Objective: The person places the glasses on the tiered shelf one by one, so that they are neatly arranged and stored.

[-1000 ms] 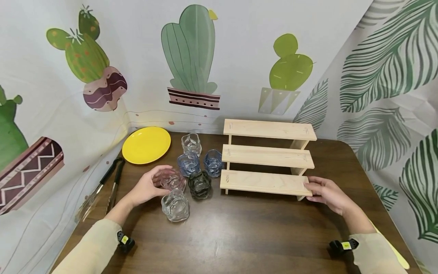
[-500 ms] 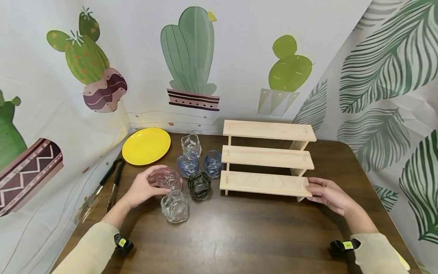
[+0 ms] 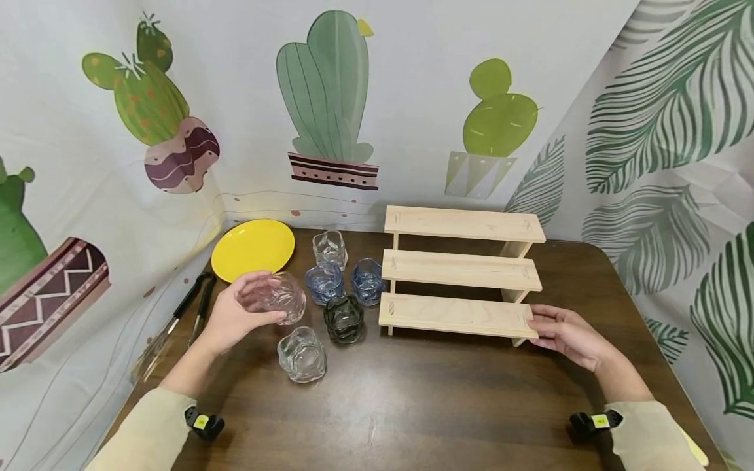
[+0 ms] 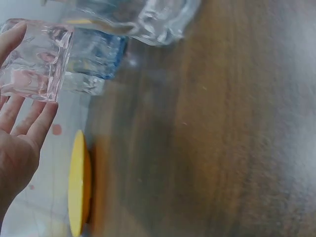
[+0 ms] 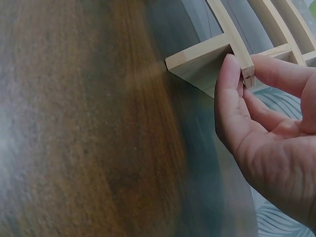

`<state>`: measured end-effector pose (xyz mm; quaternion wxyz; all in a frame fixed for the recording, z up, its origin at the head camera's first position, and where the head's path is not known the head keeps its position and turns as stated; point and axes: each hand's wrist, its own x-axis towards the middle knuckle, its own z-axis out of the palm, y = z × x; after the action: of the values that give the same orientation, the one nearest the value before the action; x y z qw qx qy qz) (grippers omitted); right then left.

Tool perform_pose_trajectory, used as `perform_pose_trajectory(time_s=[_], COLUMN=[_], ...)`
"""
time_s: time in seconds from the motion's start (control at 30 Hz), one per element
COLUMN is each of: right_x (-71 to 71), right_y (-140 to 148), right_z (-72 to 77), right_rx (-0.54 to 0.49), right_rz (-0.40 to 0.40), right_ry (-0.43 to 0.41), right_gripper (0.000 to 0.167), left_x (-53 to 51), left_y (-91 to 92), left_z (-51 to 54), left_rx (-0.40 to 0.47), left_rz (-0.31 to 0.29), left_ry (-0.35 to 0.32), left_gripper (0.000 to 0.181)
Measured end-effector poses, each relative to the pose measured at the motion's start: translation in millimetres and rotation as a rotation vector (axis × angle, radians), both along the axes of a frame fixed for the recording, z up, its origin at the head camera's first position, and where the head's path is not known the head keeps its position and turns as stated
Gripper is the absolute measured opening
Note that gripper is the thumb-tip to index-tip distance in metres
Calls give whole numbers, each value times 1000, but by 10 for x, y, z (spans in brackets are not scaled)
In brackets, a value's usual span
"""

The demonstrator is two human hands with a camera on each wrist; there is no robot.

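Note:
A pinkish clear glass [image 3: 284, 299] is held between the thumb and fingers of my left hand [image 3: 235, 313], near the yellow plate. The left wrist view shows the pink glass [image 4: 34, 61] gripped by the left hand [image 4: 22, 148], raised off the table. At the right, my right hand [image 3: 568, 337] pinches the end of the lowest board of a three-step wooden shelf [image 3: 459, 313]. In the right wrist view, thumb and fingers of the right hand [image 5: 269, 118] close on the corner of the shelf board [image 5: 236, 49].
A clear glass [image 3: 302, 355], a dark glass [image 3: 344, 319], two blue glasses [image 3: 324, 282] [image 3: 368, 281] and another clear glass [image 3: 330, 250] stand left of the shelf. The yellow plate [image 3: 252, 248] lies behind the left hand, with black-handled tongs [image 3: 182, 307] at the far left.
My left hand has moved the pink glass left and slightly back, away from the clear and dark glasses. The right hand keeps its grip on the shelf.

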<state>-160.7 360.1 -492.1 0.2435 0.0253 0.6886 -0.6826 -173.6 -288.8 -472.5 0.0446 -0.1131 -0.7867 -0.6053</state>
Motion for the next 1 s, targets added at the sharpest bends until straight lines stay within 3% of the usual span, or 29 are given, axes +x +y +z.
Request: perform_pose_trajectory(time_s=[0.23, 0.5, 0.8, 1.0], right_x=[1, 3, -4, 0], right_y=[15, 25, 22, 38], right_z=[-3, -2, 8, 2], right_rx=[-8, -9, -7, -35], right_rz=[0, 3, 15, 8], right_ry=[-3, -6, -5, -12], right_gripper=[76, 74, 76, 75], left_x=[0, -71, -322, -519], left_y=[86, 356, 768, 1114], left_z=[215, 525, 882, 1055], left_rx=[-13, 34, 60, 93], left_rz=[50, 29, -35, -76], left_ry=[36, 80, 119, 132], left_gripper=[79, 77, 75, 74])
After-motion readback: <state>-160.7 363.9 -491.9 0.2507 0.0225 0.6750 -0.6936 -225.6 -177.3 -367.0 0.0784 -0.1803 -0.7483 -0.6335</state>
